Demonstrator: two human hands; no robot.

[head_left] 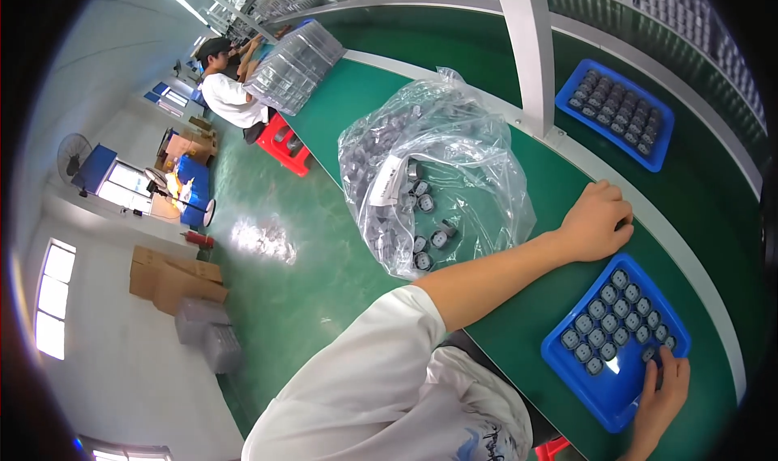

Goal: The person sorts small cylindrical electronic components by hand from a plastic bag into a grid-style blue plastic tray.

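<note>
- One grey part (649, 354), lower right, meets the fingertips of the half-closed right hand (666, 386); grip unclear.
- Blue tray (598, 390) there holds rows, likely for order.
- Left hand (598, 220), right of centre, curls loosely; any hold cannot be told.
- Clear bag (486, 205), centre, probably sits for easy reach.

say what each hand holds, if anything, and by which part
The right hand touches a grey part at its side, in the blue tray; a firm grip cannot be told. Nothing shows in the left hand.
</note>
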